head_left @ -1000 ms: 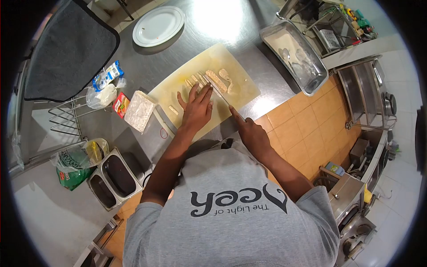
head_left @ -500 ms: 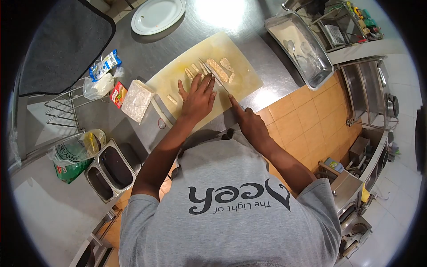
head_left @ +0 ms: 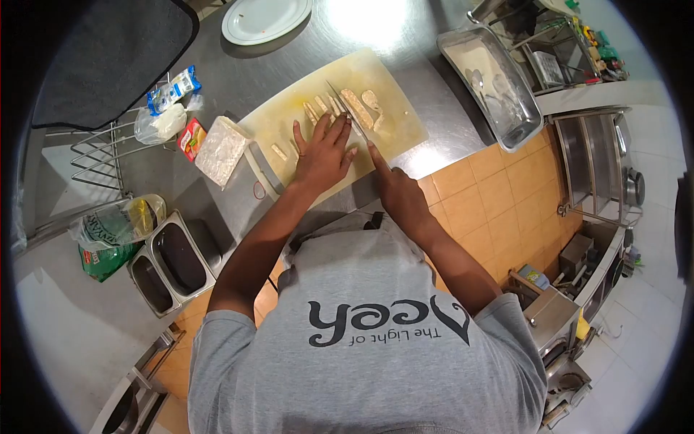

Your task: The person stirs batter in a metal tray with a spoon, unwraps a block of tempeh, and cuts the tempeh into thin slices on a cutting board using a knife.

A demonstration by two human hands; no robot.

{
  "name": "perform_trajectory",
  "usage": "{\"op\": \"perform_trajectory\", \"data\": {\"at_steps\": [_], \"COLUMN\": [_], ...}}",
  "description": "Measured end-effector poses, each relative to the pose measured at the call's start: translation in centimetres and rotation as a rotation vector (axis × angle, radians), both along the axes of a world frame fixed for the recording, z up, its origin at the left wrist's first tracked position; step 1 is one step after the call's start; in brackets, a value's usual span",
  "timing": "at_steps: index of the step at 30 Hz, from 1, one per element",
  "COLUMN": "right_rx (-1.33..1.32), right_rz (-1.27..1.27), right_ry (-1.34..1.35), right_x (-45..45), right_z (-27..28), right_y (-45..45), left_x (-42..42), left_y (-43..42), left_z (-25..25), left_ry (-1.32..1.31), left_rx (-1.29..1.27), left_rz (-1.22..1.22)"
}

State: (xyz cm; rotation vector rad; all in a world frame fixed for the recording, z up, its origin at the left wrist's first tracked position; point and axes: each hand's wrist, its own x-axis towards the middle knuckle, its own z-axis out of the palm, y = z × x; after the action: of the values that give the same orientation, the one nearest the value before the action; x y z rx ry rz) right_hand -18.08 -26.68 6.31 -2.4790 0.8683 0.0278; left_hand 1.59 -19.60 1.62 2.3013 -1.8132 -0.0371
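My right hand (head_left: pixel 399 194) is closed round the handle of a kitchen knife, its index finger stretched along the top. The knife's blade (head_left: pixel 352 110) points away across a pale cutting board (head_left: pixel 394 79), beside a long tempeh slice (head_left: pixel 356 108). With fingers spread, my left hand (head_left: pixel 323 160) lies over the board, its fingertips on narrow tempeh strips (head_left: pixel 320 105) left of the blade. Those fingers partly hide the strips. One loose tempeh strip (head_left: pixel 279 152) lies left of this hand. A curved tempeh piece (head_left: pixel 371 101) is right of the long slice.
A wrapped tempeh block (head_left: pixel 223 152) sits at the board's left, near a red packet (head_left: pixel 191 139). Behind is a white plate (head_left: pixel 266 20). At right, a metal tray (head_left: pixel 531 130) holds pale powder and spoons. The steel table's (head_left: pixel 426 137) edge runs close to my body.
The whole view has shifted slightly. The knife's handle end has moved a little toward the left hand, and the left fingers sit slightly farther back on the strips.
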Motion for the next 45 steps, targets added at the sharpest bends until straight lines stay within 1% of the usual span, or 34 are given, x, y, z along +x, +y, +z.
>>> {"op": "perform_trajectory", "data": {"at_steps": [2, 4, 7, 10, 14, 22, 25, 32, 36, 41, 45], "right_rx": [0.021, 0.065, 0.087, 0.101, 0.038, -0.003, -0.051, -0.006, 0.002, 0.007, 0.022], "right_rz": [0.005, 0.022, 0.036, -0.035, 0.016, 0.052, 0.043, 0.030, 0.015, -0.009, -0.017], "right_ry": [0.062, 0.143, 0.150, -0.082, -0.082, -0.028, 0.061, 0.077, 0.080, 0.115, 0.102], "right_x": [-0.7, -3.7, -6.2, -5.8, -3.2, -1.7, -1.4, -0.8, -0.4, -1.1, -3.4], "right_z": [0.6, 1.4, 2.1, 2.7, 1.7, 2.0, 2.2, 1.4, 1.1, 1.0, 0.4], "right_y": [0.0, 0.6, 0.8, -0.3, -2.6, -3.1, -2.5, -1.8, -1.6, -0.7, 0.5], "left_x": [0.1, 0.0, 0.0, 0.7, 1.6, 3.0, 2.9, 2.8, 3.0, 2.7, 2.7], "left_y": [0.0, 0.0, -0.2, -1.0, -3.0, -4.4, -4.3, -4.4, -4.4, -4.2, -4.3], "left_z": [-0.1, -0.6, -0.6, -0.9, -0.7, -0.9, -1.0, -0.9, -0.6, -0.4, -0.5], "left_ry": [0.008, 0.037, 0.103, 0.160, 0.148, 0.089, 0.061, 0.045, -0.007, -0.148, -0.155], "left_rx": [-0.001, -0.049, -0.101, -0.170, -0.265, -0.166, -0.163, -0.169, -0.111, -0.030, -0.021], "left_rz": [0.013, 0.026, 0.063, 0.122, 0.182, 0.115, 0.105, 0.097, 0.062, 0.048, 0.047]}}
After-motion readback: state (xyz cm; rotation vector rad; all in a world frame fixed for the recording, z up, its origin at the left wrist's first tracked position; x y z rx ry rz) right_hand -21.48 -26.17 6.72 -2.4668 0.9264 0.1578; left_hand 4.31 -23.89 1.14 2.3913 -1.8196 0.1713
